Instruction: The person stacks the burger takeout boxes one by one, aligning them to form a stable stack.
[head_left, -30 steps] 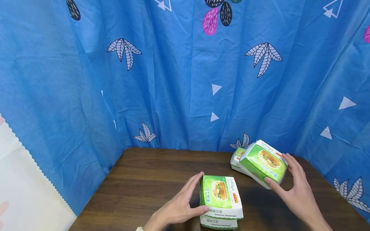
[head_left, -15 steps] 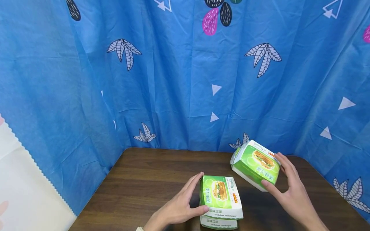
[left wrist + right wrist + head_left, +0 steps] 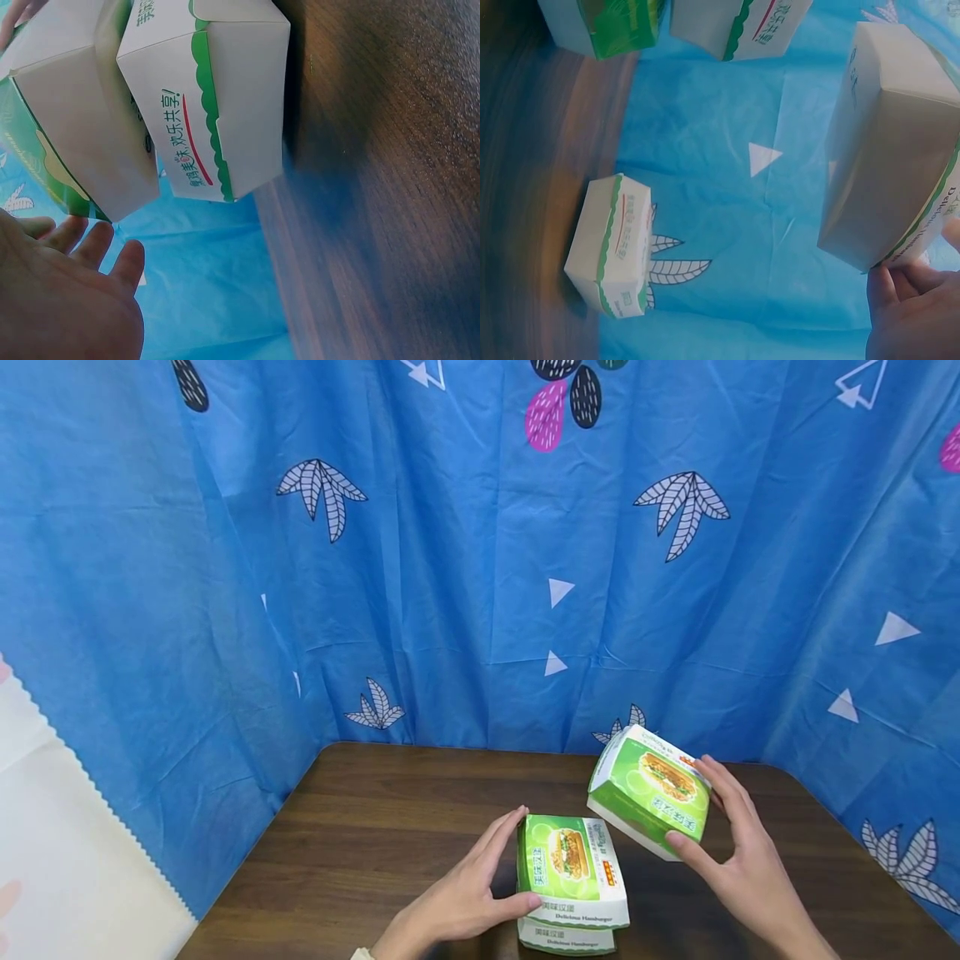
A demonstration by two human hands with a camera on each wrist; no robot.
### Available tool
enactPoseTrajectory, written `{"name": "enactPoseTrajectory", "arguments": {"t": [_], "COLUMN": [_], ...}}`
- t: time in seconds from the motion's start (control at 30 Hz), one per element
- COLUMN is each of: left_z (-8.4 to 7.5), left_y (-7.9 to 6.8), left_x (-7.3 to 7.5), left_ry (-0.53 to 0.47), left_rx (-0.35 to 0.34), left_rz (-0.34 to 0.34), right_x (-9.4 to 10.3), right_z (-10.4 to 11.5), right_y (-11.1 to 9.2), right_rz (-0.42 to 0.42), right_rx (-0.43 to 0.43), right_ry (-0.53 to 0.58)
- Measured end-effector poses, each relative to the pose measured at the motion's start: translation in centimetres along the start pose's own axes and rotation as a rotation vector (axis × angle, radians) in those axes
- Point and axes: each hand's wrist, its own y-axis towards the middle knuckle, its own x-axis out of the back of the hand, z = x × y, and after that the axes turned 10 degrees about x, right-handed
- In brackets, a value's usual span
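Two white-and-green hamburger boxes stand stacked on the table, the upper box (image 3: 566, 864) set slightly off the lower box (image 3: 566, 937). My left hand (image 3: 468, 893) holds the upper box, thumb on its near side and fingertips at its far left corner. In the left wrist view, fingertips touch that box's (image 3: 94, 127) green edge. My right hand (image 3: 750, 860) grips another hamburger box (image 3: 656, 789) between thumb and fingers, tilted and raised above the table, behind and right of the stack. A further box (image 3: 611, 247) stands on the table in the right wrist view; the raised box hides it in the head view.
The dark wood table (image 3: 375, 827) extends left of the stack. A blue patterned curtain (image 3: 450, 610) hangs close behind its far edge and along the sides. A pale scalloped cloth (image 3: 67, 843) hangs at the lower left.
My right hand has carried its hamburger box leftward and slightly toward me, now covering the box behind it. The left hand and the stack have stayed in place.
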Motion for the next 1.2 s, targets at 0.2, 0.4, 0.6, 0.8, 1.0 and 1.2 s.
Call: {"name": "enactPoseTrajectory", "arguments": {"t": [0.2, 0.4, 0.6, 0.8, 1.0, 1.2], "left_z": [0.0, 0.1, 0.2, 0.2, 0.1, 0.0], "left_y": [0.1, 0.0, 0.0, 0.0, -0.1, -0.1], "left_x": [0.0, -0.1, -0.1, -0.1, 0.0, 0.0], "left_ry": [0.008, 0.021, 0.013, 0.013, 0.022, 0.020], "left_rx": [0.001, -0.014, -0.024, -0.035, -0.038, -0.033], "left_rz": [-0.005, -0.018, -0.019, -0.021, -0.026, -0.023], "right_x": [-0.2, -0.5, -0.8, -1.0, -1.4, -1.5], "right_z": [0.5, 1.3, 1.7, 1.9, 2.3, 2.5], "right_y": [0.0, 0.0, -0.1, 0.0, 0.4, 0.6], "right_rz": [0.008, 0.011, 0.024, 0.039, 0.058, 0.086], "right_rx": [0.003, 0.010, 0.027, 0.050, 0.089, 0.100], "right_ry": [0.017, 0.033, 0.064, 0.099, 0.120, 0.130]}}
